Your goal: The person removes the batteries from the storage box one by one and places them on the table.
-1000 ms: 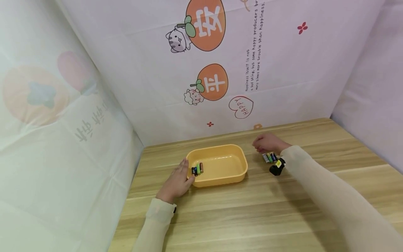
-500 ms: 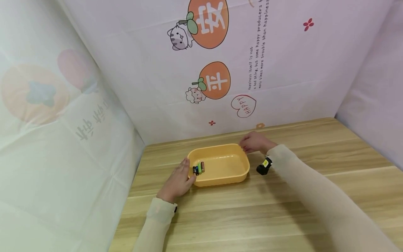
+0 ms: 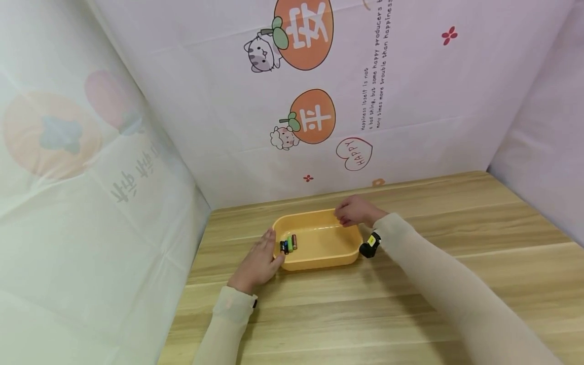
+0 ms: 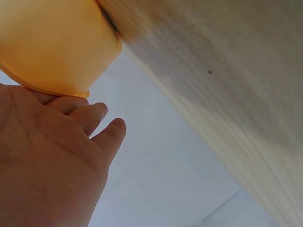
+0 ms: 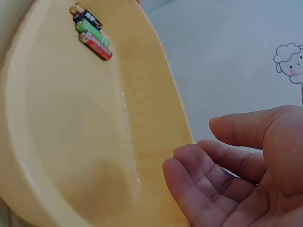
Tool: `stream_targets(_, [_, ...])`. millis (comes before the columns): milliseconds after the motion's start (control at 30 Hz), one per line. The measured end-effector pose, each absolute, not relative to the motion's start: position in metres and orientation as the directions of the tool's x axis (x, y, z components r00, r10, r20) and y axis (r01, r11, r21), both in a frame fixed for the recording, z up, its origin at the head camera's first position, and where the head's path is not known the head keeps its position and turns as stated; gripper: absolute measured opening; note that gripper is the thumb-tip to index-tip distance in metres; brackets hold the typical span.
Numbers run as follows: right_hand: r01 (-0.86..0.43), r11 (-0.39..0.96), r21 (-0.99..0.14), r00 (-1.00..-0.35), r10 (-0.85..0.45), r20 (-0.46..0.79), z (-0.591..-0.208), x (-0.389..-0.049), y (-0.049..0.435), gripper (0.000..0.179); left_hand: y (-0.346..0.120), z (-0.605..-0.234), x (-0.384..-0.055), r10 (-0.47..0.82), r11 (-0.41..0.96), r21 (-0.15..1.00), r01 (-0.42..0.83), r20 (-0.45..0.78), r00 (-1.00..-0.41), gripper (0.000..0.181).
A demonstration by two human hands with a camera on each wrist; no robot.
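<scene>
A yellow plastic tray (image 3: 319,263) stands on the table. Several batteries lie side by side at its left end, including a green battery (image 3: 289,244) and a red battery (image 5: 96,46). My left hand (image 3: 256,263) rests on the tray's left rim with its fingers extended; in the left wrist view the fingers touch the underside of the rim. Over the tray's back right corner is my right hand (image 3: 356,210). Seen from the right wrist, its fingers are loosely bent, the thumb stands apart, and nothing is between them.
The wood-grain table (image 3: 310,314) extends around the tray. A printed white cloth (image 3: 228,126) hangs behind it, and another white cloth (image 3: 91,243) covers the left side. A small black camera (image 3: 368,248) sits at the right wrist, beside the tray's right rim.
My right hand has moved left from beside several batteries on the table to the tray's back right corner. Those table batteries are no longer visible. My left hand stays on the rim.
</scene>
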State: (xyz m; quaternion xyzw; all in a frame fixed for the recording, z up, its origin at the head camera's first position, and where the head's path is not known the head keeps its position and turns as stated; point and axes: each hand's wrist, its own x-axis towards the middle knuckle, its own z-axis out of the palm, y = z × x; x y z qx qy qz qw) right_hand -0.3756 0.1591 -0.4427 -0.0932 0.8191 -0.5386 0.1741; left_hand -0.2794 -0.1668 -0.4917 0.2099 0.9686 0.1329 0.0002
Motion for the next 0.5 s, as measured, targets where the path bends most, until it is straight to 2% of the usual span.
stream_targets(500, [0.064,0.373,-0.925,-0.908,-0.362,-0.209,-0.459,-0.374,0.124,0.031,-0.166,-0.490,-0.280,0.400,0.881,0.244,0.405,0.070,-0.914,0.073])
